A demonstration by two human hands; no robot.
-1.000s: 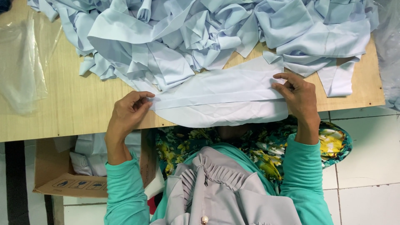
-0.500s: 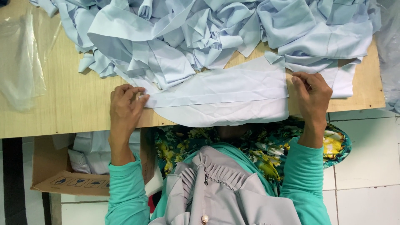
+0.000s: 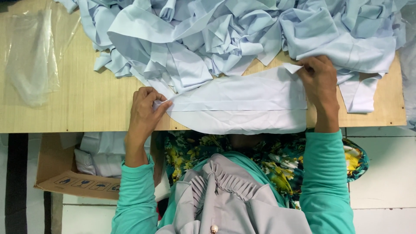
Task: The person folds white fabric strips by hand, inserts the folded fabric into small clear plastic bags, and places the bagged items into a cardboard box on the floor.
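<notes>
Left hand (image 3: 145, 108) sits in the lower left middle of the frame. Its fingers are closed, pinching the left tip of the long pale blue cloth piece (image 3: 238, 104). To the far left of that hand, a clear thin plastic bag (image 3: 32, 65) lies flat on the light wooden surface (image 3: 86, 99). Below the surface, at the lower left of the frame, a brown cardboard box (image 3: 56, 173) holds folded white cloth.

The long pale blue cloth piece lies flat across the middle of the frame, near the front edge of the surface, and its curved lower edge hangs a little over that edge. Just above it, along the top of the frame, is a big messy heap of pale blue cloth pieces (image 3: 242, 34). The heap touches the top edge of the flat piece.

At the right of the frame, the right hand (image 3: 318, 82) is closed too. It pinches the upper right corner of the same cloth piece, right beside the heap. Both arms wear teal green sleeves (image 3: 325, 173).
</notes>
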